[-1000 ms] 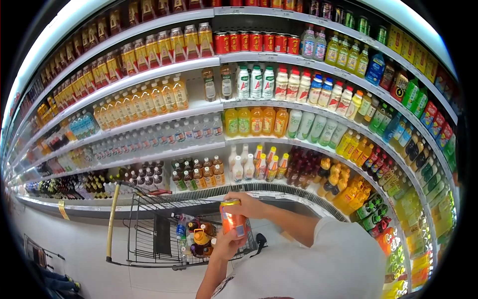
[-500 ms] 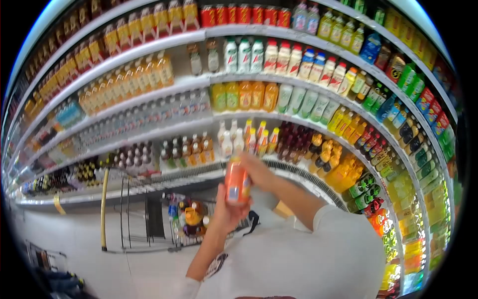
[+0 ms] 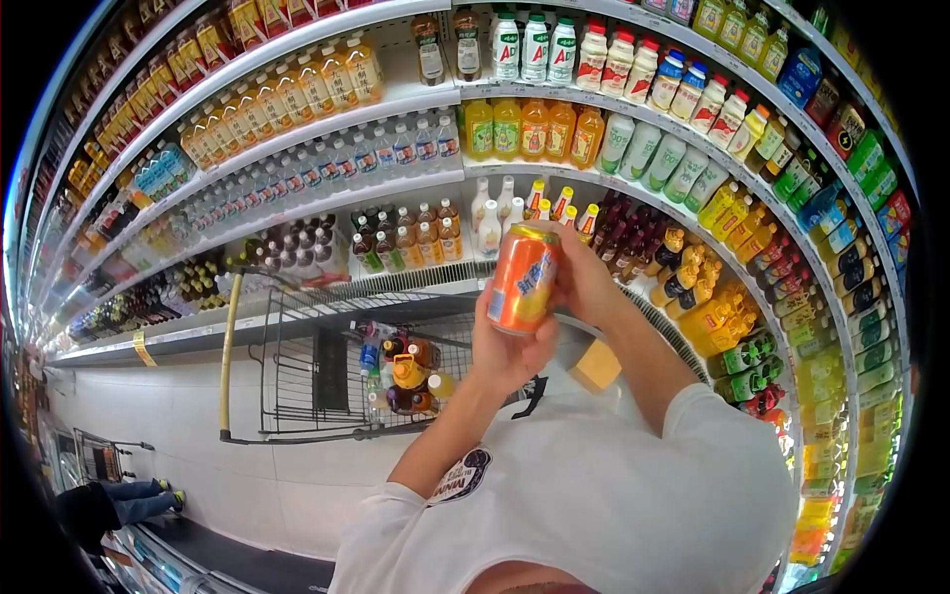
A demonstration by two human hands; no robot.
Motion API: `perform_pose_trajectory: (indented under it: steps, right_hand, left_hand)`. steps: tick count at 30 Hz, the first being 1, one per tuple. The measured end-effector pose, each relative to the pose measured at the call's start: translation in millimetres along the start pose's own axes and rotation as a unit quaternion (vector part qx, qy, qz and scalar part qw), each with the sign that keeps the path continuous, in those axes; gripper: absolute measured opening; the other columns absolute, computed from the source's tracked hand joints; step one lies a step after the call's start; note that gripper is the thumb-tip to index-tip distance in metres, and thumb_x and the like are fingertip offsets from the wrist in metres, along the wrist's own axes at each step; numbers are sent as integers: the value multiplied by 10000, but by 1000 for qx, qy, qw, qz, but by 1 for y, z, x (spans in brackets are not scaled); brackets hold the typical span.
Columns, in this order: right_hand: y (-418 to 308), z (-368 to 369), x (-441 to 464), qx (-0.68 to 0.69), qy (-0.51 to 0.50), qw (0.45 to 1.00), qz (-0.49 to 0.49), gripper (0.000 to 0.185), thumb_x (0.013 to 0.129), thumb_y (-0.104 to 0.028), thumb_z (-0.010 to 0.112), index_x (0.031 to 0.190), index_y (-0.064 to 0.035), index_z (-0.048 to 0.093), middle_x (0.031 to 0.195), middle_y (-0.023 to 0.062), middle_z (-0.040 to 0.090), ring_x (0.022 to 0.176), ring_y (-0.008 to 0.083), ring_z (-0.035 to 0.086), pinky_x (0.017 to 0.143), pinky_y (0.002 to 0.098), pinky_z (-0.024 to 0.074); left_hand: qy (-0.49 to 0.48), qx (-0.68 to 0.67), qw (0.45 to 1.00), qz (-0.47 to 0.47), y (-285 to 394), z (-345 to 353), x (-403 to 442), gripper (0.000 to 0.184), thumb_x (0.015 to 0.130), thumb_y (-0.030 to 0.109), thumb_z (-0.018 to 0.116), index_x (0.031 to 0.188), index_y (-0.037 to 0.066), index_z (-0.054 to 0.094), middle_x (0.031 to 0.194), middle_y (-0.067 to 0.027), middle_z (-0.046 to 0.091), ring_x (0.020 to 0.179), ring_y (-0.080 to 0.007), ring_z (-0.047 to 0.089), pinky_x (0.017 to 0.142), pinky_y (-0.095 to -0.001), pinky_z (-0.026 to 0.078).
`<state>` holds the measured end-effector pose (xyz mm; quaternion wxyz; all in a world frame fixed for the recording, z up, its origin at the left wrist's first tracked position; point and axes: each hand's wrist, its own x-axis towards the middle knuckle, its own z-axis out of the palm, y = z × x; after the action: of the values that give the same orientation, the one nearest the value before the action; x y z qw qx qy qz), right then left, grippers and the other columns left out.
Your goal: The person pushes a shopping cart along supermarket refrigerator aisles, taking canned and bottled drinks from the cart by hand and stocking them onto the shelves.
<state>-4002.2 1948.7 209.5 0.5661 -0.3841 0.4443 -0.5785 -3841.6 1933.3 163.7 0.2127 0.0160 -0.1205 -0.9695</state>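
An orange soda can (image 3: pixel 524 280) is held upright, slightly tilted, in front of my chest. My left hand (image 3: pixel 505 346) wraps around its lower left side, with the fingers under and across its front. My right hand (image 3: pixel 584 277) grips the can's right side, its fingers partly hidden behind it. The can's gold top rim and printed label face me. Behind the hands, white bottles (image 3: pixel 489 228) and yellow-capped bottles (image 3: pixel 564 205) stand on the lowest shelf.
A wire shopping cart (image 3: pixel 297 386) stands to the left, with several bottles (image 3: pixel 406 371) in it. Curved drink shelves (image 3: pixel 327 198) run across the front and right. A cardboard box (image 3: pixel 596 366) is near the floor. At lower left are another person (image 3: pixel 119 505) and another cart (image 3: pixel 99 455).
The can appears larger and its label has turned more toward me. Both hands stay on it. My view has shifted downward, so shelves sit higher and more of the cart shows.
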Motion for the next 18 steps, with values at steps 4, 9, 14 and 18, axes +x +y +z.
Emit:
perform_pose_trajectory:
  steps: [4, 9, 14, 18]
  right_hand:
    - [-3, -5, -8, -183, -17, 978, -101, 732, 909, -273, 741, 1495, -55, 361, 1222, 105, 596, 1074, 165, 603, 863, 311, 533]
    - [-3, -24, -12, -225, -24, 970, -89, 1012, 804, -312, 845, 1528, 18, 220, 1340, 166, 532, 1229, 241, 542, 1055, 386, 441]
    - [-54, -61, 35, -249, 1, 949, -192, 926, 772, -300, 874, 1461, 19, 344, 1302, 155, 563, 1181, 212, 582, 969, 357, 501]
    - [-147, -120, 108, -238, 66, 920, -304, 868, 739, -251, 899, 1395, 12, 395, 1231, 134, 585, 1118, 208, 618, 949, 371, 534]
  left_hand:
    - [-11, -50, 998, -18, -5, -17, 8, 728, 957, 699, 296, 1188, 74, 592, 781, -97, 621, 532, -169, 527, 448, -269, 420]
    - [148, 95, 984, 12, -13, -17, 30, 787, 908, 802, 257, 1151, 124, 575, 802, -78, 586, 607, -162, 495, 482, -273, 331]
    - [244, 398, 879, 99, -1, -34, 48, 621, 1054, 601, 268, 1322, 78, 470, 981, -100, 665, 751, -144, 565, 609, -269, 410]
    - [353, 404, 835, 122, 6, -68, 26, 344, 1046, 340, 525, 1257, 73, 471, 1023, -116, 687, 760, -151, 612, 623, -288, 487]
